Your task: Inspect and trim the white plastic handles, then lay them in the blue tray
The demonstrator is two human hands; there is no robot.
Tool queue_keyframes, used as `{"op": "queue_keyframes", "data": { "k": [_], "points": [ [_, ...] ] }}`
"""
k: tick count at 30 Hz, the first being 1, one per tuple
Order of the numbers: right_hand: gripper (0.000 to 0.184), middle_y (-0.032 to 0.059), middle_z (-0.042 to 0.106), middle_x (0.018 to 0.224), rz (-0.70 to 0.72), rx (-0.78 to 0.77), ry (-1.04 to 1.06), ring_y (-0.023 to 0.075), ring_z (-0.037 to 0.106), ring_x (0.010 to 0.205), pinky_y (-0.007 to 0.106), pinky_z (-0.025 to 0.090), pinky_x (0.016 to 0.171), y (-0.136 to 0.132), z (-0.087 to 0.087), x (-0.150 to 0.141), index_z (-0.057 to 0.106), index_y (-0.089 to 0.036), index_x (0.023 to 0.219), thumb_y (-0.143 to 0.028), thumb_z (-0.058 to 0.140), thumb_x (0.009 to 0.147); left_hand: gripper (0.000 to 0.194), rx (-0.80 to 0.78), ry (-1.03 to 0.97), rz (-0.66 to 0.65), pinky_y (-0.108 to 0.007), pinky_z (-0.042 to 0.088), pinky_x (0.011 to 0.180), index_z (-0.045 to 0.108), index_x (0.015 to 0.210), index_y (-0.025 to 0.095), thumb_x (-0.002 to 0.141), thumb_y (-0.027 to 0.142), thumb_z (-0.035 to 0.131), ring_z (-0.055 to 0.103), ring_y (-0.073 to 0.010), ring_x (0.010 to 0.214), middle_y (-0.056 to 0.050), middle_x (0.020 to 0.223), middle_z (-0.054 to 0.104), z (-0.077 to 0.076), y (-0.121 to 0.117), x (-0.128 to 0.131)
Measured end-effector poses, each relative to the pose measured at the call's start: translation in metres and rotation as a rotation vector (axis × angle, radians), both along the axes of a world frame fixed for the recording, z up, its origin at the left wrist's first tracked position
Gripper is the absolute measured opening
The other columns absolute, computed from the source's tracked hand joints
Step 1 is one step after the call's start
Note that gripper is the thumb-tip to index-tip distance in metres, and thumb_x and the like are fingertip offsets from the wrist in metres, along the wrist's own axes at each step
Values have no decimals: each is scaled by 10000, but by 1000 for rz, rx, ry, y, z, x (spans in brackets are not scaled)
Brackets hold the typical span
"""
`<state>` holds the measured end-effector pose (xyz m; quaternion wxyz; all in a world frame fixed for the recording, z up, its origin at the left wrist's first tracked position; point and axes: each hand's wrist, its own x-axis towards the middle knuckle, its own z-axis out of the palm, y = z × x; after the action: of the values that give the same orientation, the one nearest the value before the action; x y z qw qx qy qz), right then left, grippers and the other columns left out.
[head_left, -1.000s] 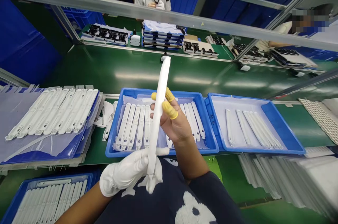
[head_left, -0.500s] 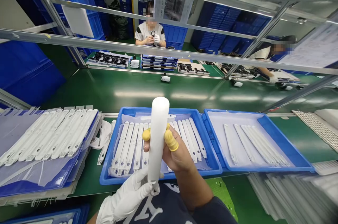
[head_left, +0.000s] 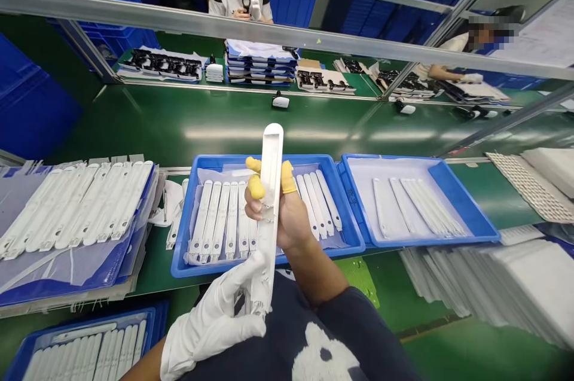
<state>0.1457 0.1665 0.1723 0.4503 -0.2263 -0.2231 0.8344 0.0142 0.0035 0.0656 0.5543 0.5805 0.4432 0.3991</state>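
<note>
A long white plastic part [head_left: 270,189] stands upright in front of me, its hollow inner face turned my way. My right hand [head_left: 287,219], with yellow finger cots, grips it around the middle. My left hand [head_left: 210,321], in a white glove, holds its lower end. Behind them, a blue tray [head_left: 179,219] holds a row of similar white strips on a clear liner. My right hand partly hides those strips.
A second blue tray [head_left: 421,159] with several white strips sits to the right. A stack of white strips on a blue-edged sheet [head_left: 76,207] lies left, and another blue tray [head_left: 89,324] lies below. Across the green bench, co-workers sit beyond a metal rail [head_left: 269,28].
The white part has turned from showing its smooth rounded back to showing its hollow inner face. Both hands have rotated with it, and the view has shifted slightly.
</note>
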Motion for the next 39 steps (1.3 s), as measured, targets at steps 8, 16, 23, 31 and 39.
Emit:
{"op": "queue_keyframes", "data": {
  "k": [8,16,23,31,39],
  "points": [
    [595,-15,499,719,-44,74,-56,92,414,580,193,369,488,-5,-6,0,706,-206,1158,-705,473,931,809,438,330,34,-439,579,1008,259,1598,393,910,564,648,682,-304,1192,-105,1326,679,0,7,4],
    [790,-25,457,624,-34,240,-183,100,366,510,254,322,488,-11,-15,5,737,-168,1030,-872,464,800,776,689,435,6,-300,637,747,135,1638,245,1009,408,561,733,-220,877,-97,1012,740,3,24,18],
    [825,-13,506,634,-51,194,-272,109,391,520,260,307,498,-5,-25,8,733,-171,1020,-908,503,731,735,659,517,23,-338,627,888,157,1632,265,1020,404,538,721,-238,1076,-132,1188,713,-7,25,20],
    [822,15,533,607,-31,284,-329,156,464,553,282,359,500,-9,-24,13,729,-172,1037,-881,371,826,715,714,545,52,-321,630,868,202,1625,233,1018,383,549,742,-229,1006,-147,1180,720,-15,30,24],
    [865,30,539,622,-37,333,-300,175,499,553,303,396,494,-24,-14,18,713,-181,1033,-919,327,798,708,876,482,19,-275,641,725,160,1634,203,1032,314,515,757,-202,791,-127,1004,764,-9,41,27]
  ]
}}
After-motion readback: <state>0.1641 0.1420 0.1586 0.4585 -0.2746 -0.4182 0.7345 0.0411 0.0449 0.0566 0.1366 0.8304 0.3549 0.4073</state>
